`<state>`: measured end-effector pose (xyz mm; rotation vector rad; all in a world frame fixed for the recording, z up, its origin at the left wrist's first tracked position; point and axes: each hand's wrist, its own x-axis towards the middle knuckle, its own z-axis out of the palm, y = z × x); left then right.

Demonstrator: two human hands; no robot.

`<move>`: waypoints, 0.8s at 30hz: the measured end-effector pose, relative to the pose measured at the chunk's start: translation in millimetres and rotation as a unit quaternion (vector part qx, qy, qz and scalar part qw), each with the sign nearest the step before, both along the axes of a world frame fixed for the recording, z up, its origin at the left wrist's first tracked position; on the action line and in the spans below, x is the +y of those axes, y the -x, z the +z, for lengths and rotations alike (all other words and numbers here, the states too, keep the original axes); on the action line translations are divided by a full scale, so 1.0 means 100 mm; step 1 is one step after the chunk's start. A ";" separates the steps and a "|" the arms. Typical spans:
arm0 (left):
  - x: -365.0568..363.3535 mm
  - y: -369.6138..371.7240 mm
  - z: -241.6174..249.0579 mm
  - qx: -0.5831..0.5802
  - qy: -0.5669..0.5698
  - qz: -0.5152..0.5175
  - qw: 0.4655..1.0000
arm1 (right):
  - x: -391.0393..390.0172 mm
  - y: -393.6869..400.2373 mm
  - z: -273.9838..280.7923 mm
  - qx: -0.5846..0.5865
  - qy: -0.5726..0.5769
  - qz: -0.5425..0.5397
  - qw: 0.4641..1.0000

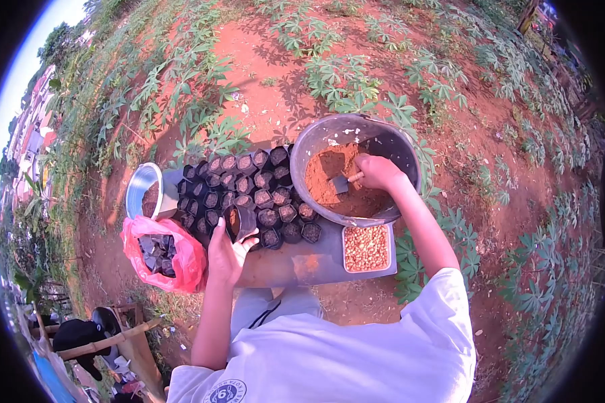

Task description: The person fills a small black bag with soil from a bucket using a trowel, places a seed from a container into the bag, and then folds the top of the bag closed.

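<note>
My right hand is closed round the handle of a small trowel, inside a large dark bucket. Reddish-brown soil lies in the bucket, and the trowel's grey blade is against it. My left hand grips a black nursery bag, its mouth turned up with some brown soil showing inside. Just beyond that hand, several black nursery bags filled with soil stand packed in rows on the table.
A white container of seeds sits at the table's right front. On the left are a tilted metal pail and a pink plastic bag holding folded black bags. Leafy plants grow around on red ground.
</note>
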<state>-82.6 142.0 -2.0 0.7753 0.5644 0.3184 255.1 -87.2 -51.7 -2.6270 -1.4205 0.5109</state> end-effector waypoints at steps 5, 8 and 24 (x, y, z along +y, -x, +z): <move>0.10 0.13 0.04 0.007 -0.029 0.013 0.999 | -0.02 -0.05 0.02 -0.033 -0.022 0.010 0.999; 0.09 0.08 -0.05 0.013 -0.012 0.009 1.000 | -0.05 0.11 0.14 -0.050 -0.019 -0.023 0.998; -0.02 -0.37 0.12 -0.018 -0.018 -0.061 0.998 | -0.11 0.01 0.04 -0.048 -0.021 -0.030 0.998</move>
